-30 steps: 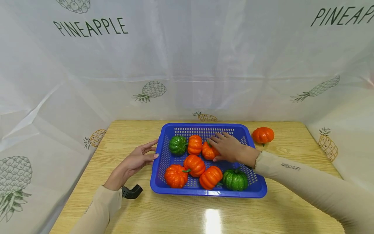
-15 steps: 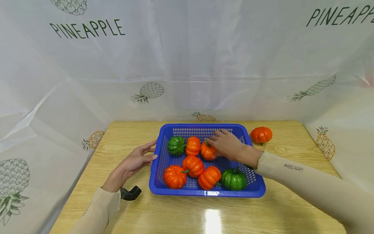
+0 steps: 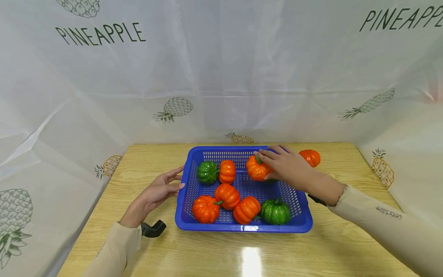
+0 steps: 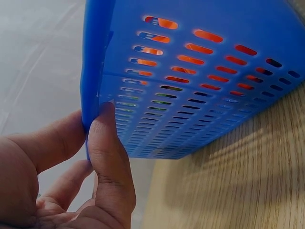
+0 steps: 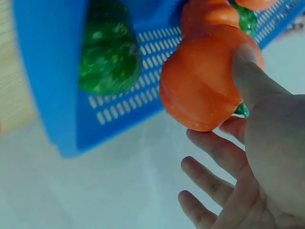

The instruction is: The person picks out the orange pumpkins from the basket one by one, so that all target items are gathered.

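A blue plastic basket (image 3: pixel 214 226) with slotted walls stands on the table, holding several small orange and green pumpkins. My left hand (image 3: pixel 157 194) pinches its left rim between thumb and fingers, seen closely in the left wrist view. My right hand (image 3: pixel 292 169) grips an orange pumpkin (image 3: pixel 255 170) with a green stem, above the basket's back right part. In the right wrist view the thumb lies on that pumpkin's (image 5: pixel 200 81) side, with fingers opposite. Something green shows just below the right hand, mostly hidden. A green pumpkin (image 3: pixel 275 211) sits in the front right corner.
Another orange pumpkin (image 3: pixel 310 157) lies on the wooden table (image 3: pixel 152 157) behind the basket's right end, partly hidden by the right hand. A black curved piece (image 3: pixel 154 229) is at the left wrist. A white pineapple-print sheet (image 3: pixel 221 69) hangs behind.
My right hand has taken hold of the orange pumpkin from the back row and lifted it rightward. My left hand stays at the basket's rim. The view has shifted slightly.
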The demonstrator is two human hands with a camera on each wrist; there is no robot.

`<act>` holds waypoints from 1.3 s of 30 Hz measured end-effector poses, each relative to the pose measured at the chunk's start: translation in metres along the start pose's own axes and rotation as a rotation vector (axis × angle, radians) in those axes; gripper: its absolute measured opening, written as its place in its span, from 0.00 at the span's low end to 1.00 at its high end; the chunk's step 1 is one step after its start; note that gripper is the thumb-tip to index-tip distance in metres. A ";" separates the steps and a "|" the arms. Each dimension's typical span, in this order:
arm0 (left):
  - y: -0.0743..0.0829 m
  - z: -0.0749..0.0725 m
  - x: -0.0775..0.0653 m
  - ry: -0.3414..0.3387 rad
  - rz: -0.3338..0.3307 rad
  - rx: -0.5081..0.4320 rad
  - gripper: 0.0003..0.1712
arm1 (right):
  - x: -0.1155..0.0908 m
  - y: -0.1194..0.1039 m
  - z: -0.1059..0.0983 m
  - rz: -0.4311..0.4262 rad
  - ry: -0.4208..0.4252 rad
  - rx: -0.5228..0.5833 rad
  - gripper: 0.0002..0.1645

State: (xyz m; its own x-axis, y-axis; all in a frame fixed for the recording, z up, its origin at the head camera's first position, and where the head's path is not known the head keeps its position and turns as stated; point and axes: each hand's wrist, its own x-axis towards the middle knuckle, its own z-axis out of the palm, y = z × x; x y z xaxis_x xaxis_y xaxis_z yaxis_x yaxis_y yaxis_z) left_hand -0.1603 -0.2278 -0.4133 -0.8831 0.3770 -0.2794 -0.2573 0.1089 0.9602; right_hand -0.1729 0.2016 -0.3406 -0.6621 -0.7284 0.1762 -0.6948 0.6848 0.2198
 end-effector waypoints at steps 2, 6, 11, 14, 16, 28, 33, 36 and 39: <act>0.000 0.000 0.001 -0.003 0.004 0.004 0.43 | -0.009 0.005 -0.002 0.017 0.033 0.007 0.44; 0.001 0.000 0.001 -0.002 0.001 0.006 0.43 | -0.027 0.015 -0.005 0.047 0.116 0.015 0.46; 0.003 -0.001 0.001 0.001 -0.009 0.012 0.43 | -0.051 0.027 -0.005 0.075 0.188 0.061 0.46; 0.004 -0.001 0.001 0.008 -0.024 0.012 0.43 | -0.066 0.035 -0.002 0.096 0.220 0.078 0.45; 0.004 -0.001 0.001 0.015 -0.036 0.011 0.43 | -0.075 0.040 0.001 0.121 0.229 0.080 0.51; 0.008 0.001 0.001 0.028 -0.062 0.012 0.41 | -0.128 0.069 0.013 0.303 0.203 0.082 0.51; 0.010 0.001 0.001 0.036 -0.065 0.020 0.40 | -0.144 0.079 0.015 0.355 0.199 0.075 0.47; 0.010 0.001 0.000 0.040 -0.066 0.026 0.39 | -0.151 0.084 0.017 0.379 0.192 0.064 0.49; 0.009 0.001 0.000 0.039 -0.064 0.029 0.39 | -0.158 0.088 0.021 0.402 0.182 0.057 0.53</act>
State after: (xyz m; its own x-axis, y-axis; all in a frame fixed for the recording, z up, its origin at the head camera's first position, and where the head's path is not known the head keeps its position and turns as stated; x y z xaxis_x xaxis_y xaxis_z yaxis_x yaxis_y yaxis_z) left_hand -0.1627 -0.2259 -0.4046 -0.8801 0.3321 -0.3393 -0.3027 0.1582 0.9399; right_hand -0.1354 0.3778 -0.3693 -0.8263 -0.3926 0.4039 -0.4100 0.9109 0.0465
